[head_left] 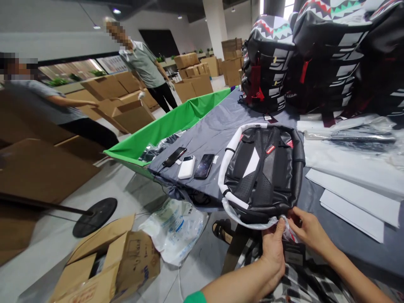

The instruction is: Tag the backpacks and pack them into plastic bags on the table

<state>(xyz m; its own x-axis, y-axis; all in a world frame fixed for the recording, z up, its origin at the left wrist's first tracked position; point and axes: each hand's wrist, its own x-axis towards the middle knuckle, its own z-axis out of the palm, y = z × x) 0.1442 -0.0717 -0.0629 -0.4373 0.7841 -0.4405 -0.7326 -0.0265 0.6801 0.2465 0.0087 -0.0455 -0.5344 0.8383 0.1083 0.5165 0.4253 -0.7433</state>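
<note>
A black backpack (262, 168) with a white edge lies on the grey-covered table, its shoulder straps facing up. Clear plastic wrapping (249, 223) runs along its near edge. My left hand (274, 248) is closed, thumb up, pinching a bunched part of that plastic just below the backpack. Beside it, my right hand (307, 229) is also closed, its fingertips pinched on the plastic at the backpack's near right corner. What lies between the fingertips is partly hidden. A black tag or strap end (294, 252) hangs under both hands.
Several stacked backpacks (268, 63) stand at the back right. Two phones (204, 166) and a white power bank (187, 167) lie left of the backpack. White sheets (353, 198) lie right. A green-lined bin (170, 118) borders the table. An open carton (107, 261) sits on the floor; two people stand beyond.
</note>
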